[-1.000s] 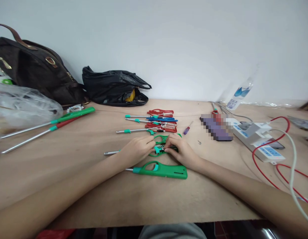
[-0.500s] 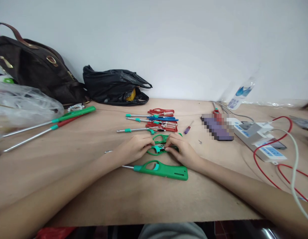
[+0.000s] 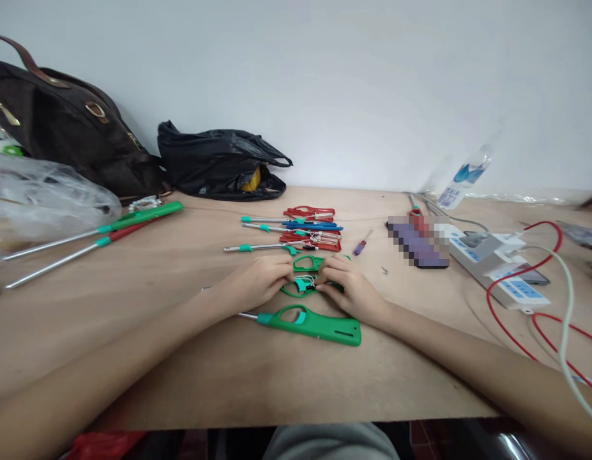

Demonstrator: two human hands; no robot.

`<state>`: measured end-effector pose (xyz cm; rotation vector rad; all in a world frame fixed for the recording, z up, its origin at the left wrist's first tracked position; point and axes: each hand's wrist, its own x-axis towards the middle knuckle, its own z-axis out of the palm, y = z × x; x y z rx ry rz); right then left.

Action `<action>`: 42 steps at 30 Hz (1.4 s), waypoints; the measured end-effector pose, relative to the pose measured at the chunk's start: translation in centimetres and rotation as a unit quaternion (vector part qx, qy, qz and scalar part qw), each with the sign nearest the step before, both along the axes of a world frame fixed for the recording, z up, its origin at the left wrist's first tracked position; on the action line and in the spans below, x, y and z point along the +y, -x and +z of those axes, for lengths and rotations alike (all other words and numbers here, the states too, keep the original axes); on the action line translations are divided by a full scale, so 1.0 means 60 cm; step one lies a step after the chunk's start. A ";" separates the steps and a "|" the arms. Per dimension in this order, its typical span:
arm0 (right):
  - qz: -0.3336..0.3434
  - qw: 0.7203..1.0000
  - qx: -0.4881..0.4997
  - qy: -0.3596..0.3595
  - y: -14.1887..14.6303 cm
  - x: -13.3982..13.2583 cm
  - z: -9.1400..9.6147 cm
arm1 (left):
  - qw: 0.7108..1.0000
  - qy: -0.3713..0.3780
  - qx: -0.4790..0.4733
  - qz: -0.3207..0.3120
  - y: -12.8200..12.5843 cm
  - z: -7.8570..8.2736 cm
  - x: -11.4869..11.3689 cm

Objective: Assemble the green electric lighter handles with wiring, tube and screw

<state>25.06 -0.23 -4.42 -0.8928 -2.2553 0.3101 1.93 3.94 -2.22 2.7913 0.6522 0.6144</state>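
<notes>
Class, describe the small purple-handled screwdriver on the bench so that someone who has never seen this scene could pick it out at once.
Start at the wooden table and find the white power strip on its right side. Look left, past the blurred dark patch, toward the pile of red and blue lighter parts. The screwdriver lies alone between them: short, with a purple handle, much smaller than the long-nosed lighters.
</notes>
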 end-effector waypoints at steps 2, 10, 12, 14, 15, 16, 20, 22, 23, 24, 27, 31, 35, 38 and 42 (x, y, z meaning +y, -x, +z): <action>0.000 1.000 -0.007 -0.011 0.000 0.000 -0.001 | 1.000 0.001 0.005 0.001 0.000 0.000 -0.001; -0.009 1.000 -0.002 0.012 0.000 0.001 -0.003 | 1.000 0.017 -0.007 0.013 0.000 -0.006 -0.002; -0.013 1.000 0.000 0.015 0.000 0.001 -0.004 | 1.000 0.021 -0.012 0.014 0.000 -0.008 -0.001; -0.013 1.000 0.003 0.016 0.000 0.001 -0.004 | 1.000 0.023 -0.012 0.015 0.000 -0.009 -0.001; -0.013 1.000 0.004 0.015 0.000 0.001 -0.004 | 1.000 0.023 -0.012 0.016 0.000 -0.010 -0.001; -0.014 1.000 0.006 0.015 0.000 0.001 -0.004 | 1.000 0.020 -0.011 0.016 0.001 -0.010 -0.001; -0.017 1.000 0.009 0.014 0.000 0.001 -0.004 | 1.000 0.003 -0.003 0.014 0.000 -0.008 -0.004; -0.017 1.000 0.011 0.012 0.000 0.000 -0.003 | 1.000 -0.007 0.005 0.011 0.000 -0.006 -0.007; -0.016 1.000 0.012 0.010 0.000 0.000 -0.003 | 1.000 -0.014 0.008 0.009 -0.001 -0.005 -0.008; -0.015 1.000 0.014 0.009 0.000 -0.001 -0.003 | 1.000 -0.020 0.010 0.007 -0.001 -0.005 -0.009; -0.016 1.000 0.017 0.009 -0.001 -0.001 -0.003 | 0.999 -0.032 0.008 0.006 -0.001 -0.006 -0.012; -0.018 1.000 0.021 0.008 -0.001 -0.002 -0.002 | 0.999 -0.038 -0.003 0.005 -0.002 -0.009 -0.012; -0.016 0.999 0.027 0.010 -0.001 -0.002 -0.002 | 0.999 -0.042 -0.014 0.003 -0.002 -0.011 -0.012; -0.019 0.999 0.028 0.006 -0.001 -0.004 0.000 | 0.999 -0.042 -0.017 0.003 -0.003 -0.010 -0.013; -0.022 0.999 0.024 -0.009 0.000 -0.007 0.003 | 0.999 -0.039 -0.003 -0.003 -0.004 -0.006 -0.014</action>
